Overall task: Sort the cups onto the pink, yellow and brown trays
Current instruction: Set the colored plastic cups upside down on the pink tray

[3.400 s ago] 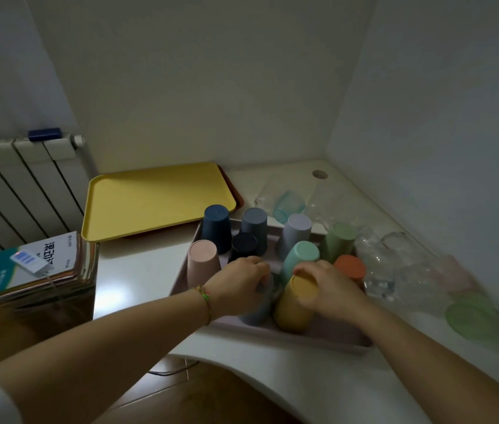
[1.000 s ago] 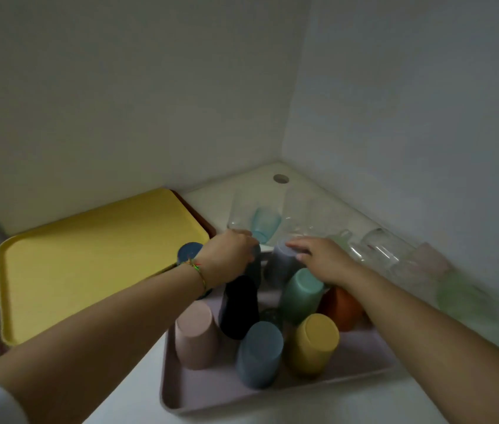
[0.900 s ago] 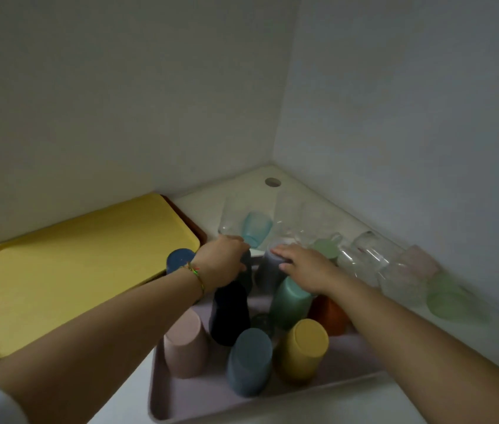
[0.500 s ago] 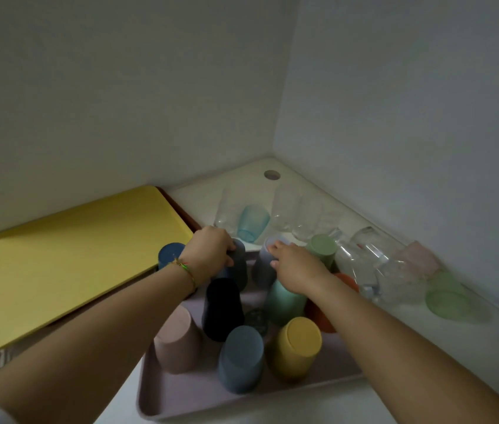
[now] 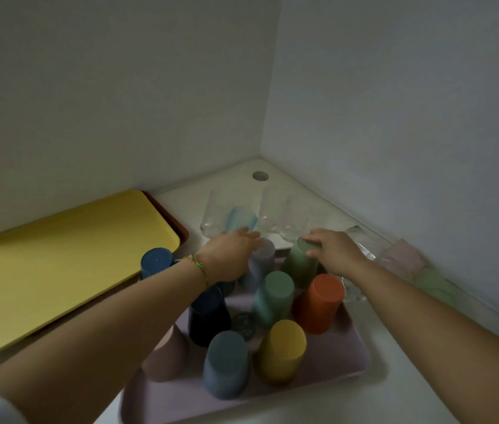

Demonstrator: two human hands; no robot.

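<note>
Several coloured cups stand upside down on the pink tray: blue, black, slate, yellow, orange, teal and pink. At the tray's far end my left hand wraps the side of a lavender cup. My right hand grips the top of a sage green cup, which leans. The yellow tray lies at the left, holding nothing, on top of the brown tray, of which only an edge shows.
Clear glasses and a pale blue tumbler stand in the back corner. Pink and green translucent cups line the right wall. A cable hole is in the desk corner. Walls close off the back and right.
My left hand has shifted right from the dark grey cup to the lavender cup. My right hand has left the lavender cup and taken the sage green one.
</note>
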